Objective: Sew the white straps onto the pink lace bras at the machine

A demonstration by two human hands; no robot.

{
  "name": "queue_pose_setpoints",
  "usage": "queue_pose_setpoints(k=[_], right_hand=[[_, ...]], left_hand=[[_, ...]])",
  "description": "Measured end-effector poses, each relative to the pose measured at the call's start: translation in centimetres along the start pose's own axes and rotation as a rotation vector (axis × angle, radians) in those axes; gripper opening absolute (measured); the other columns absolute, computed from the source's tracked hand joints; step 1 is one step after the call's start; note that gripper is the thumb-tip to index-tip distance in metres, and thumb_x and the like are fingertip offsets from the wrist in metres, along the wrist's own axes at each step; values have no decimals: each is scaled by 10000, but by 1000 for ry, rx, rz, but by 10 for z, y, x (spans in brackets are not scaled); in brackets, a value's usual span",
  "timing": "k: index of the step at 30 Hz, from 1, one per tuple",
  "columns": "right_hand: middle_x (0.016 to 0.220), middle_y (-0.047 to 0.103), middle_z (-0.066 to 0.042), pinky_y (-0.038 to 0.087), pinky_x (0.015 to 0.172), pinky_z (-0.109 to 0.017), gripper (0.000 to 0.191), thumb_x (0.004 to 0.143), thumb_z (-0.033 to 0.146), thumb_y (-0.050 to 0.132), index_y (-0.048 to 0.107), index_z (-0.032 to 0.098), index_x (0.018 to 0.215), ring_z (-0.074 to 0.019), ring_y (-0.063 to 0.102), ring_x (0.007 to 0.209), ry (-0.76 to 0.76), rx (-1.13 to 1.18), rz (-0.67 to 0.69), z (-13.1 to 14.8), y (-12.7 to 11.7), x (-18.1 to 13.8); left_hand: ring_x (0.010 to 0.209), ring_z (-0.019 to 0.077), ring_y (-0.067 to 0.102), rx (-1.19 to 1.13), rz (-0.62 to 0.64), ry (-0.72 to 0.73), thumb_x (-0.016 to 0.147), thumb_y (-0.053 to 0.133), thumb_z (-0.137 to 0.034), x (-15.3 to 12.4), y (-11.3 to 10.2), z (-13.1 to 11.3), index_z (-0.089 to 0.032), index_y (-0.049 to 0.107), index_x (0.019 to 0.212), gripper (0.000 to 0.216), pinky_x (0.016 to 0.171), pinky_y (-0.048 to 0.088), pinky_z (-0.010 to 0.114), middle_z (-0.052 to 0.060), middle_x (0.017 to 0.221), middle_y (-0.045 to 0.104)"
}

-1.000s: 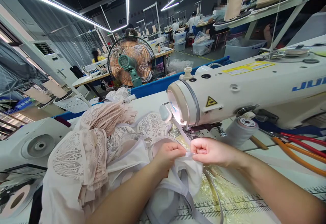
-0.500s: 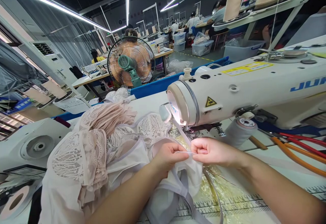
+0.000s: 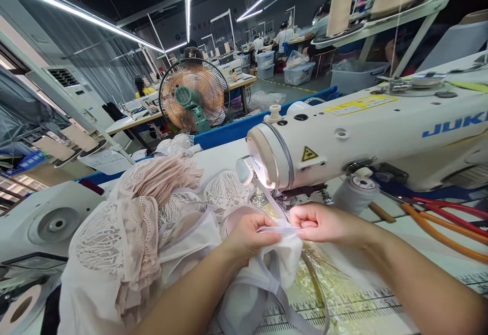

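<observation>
Pinching a white strap (image 3: 280,229) taut just below the head of the sewing machine (image 3: 362,131), with the fingers of the left hand (image 3: 246,236) and right hand (image 3: 316,221) clenched on its two ends, over a white garment (image 3: 267,269) bunched on the bench (image 3: 223,156). Crowding in from the left, a heap of lace pieces (image 3: 152,198); just behind the right hand, a thread spool (image 3: 354,193); further right, orange-handled tools (image 3: 438,223); well beyond, a fan (image 3: 194,96).

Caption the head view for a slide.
Left hand and right hand pinch a white strap over white fabric beside a Juki sewing machine.
</observation>
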State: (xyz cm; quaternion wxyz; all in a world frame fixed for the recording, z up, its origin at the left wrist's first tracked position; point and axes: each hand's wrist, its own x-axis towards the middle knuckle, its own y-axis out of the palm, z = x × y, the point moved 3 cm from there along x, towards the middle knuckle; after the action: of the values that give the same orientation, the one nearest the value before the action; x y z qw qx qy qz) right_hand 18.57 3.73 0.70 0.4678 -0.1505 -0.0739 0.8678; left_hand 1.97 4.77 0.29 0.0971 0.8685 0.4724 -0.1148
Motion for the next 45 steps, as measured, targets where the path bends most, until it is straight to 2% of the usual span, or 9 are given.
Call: queue_pose_setpoints(k=[5, 10, 15, 22, 35, 39, 42, 45], right_hand=[[510, 231, 89, 169, 477, -216, 140, 663, 172, 538, 410, 184, 607, -71, 229, 494, 13, -1, 10, 0, 1, 1], [511, 245, 86, 183, 471, -209, 134, 639, 169, 533, 408, 183, 594, -69, 243, 489, 9, 8, 5, -4, 1, 2], [515, 248, 87, 176, 466, -204, 130, 619, 154, 526, 402, 181, 590, -63, 237, 491, -4, 23, 7, -4, 2, 2], [494, 220, 97, 163, 462, -205, 109, 623, 153, 519, 418, 179, 591, -59, 216, 479, -7, 44, 31, -1, 3, 1], [535, 238, 86, 213, 476, -199, 127, 645, 186, 566, 441, 172, 626, -64, 258, 505, 7, 41, 4, -1, 2, 1], [550, 282, 80, 232, 466, -216, 194, 756, 346, 517, 479, 188, 862, -76, 280, 481, -10, 122, -8, -2, 3, 1], [581, 347, 57, 281, 489, -232, 186, 820, 357, 427, 477, 185, 870, -88, 329, 501, -33, 140, -58, -2, 2, 0], [671, 463, 20, 333, 531, -236, 161, 808, 315, 435, 510, 179, 851, -100, 405, 567, -61, 64, -98, 1, 2, 0]], left_hand=[[539, 80, 399, -4, 10, 1, 517, 728, -303, 0, 0, 2, -128, 539, 636, 283, 521, 275, 210, -24, 577, 497], [555, 80, 389, 45, 22, 68, 539, 712, -274, 1, 0, 1, -134, 528, 639, 252, 532, 279, 212, -29, 587, 476], [600, 100, 432, 60, 25, 121, 543, 706, -264, -1, 3, -7, -131, 549, 690, 254, 573, 313, 227, -2, 657, 517], [468, 60, 344, -15, -7, -23, 528, 719, -372, 0, 3, -1, -128, 538, 612, 315, 479, 203, 218, -31, 515, 464], [538, 81, 405, -44, 32, -8, 524, 740, -362, -2, 3, 1, -112, 591, 639, 313, 527, 264, 217, -4, 589, 524], [528, 74, 390, -46, 23, 0, 534, 732, -345, -1, 2, 3, -114, 582, 629, 292, 525, 251, 217, -13, 575, 508], [534, 75, 392, -57, 34, -10, 525, 734, -336, -1, 3, 2, -113, 571, 610, 289, 529, 248, 217, -12, 580, 505], [539, 75, 392, -73, 50, -16, 530, 731, -323, -1, 3, 2, -112, 565, 611, 280, 530, 247, 217, -9, 588, 506]])
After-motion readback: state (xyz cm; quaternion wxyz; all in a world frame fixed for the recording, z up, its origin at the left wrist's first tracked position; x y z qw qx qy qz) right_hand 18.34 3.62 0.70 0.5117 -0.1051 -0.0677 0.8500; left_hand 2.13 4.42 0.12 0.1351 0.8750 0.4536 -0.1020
